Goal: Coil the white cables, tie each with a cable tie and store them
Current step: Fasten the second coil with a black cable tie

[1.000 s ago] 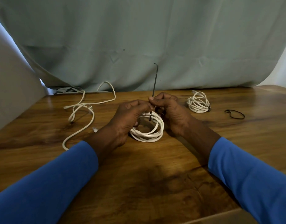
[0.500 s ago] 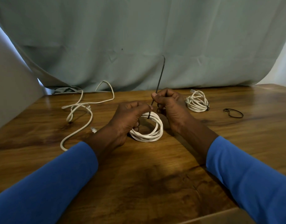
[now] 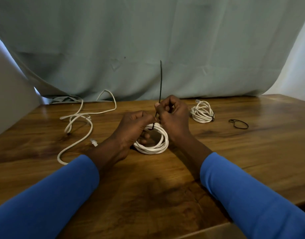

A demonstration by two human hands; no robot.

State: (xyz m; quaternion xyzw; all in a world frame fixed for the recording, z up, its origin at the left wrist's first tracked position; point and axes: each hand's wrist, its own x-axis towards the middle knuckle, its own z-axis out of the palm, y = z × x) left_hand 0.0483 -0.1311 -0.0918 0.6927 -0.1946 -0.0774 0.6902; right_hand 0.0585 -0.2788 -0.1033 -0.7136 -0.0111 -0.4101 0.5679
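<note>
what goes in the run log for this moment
step: tightening cable tie | left hand: holds coil | right hand: pulls tie

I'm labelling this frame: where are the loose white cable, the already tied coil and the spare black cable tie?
loose white cable (image 3: 89, 131), head view, its long curve.
tied coil (image 3: 202, 112), head view, its loops.
spare black cable tie (image 3: 238, 123), head view, its loop.

A single wide-angle camera on the person's head looks forward and down, close over the wooden table (image 3: 251, 152), both blue sleeves (image 3: 45, 195) entering from the bottom edge and a grey-green curtain (image 3: 148, 40) filling the upper half behind.
</note>
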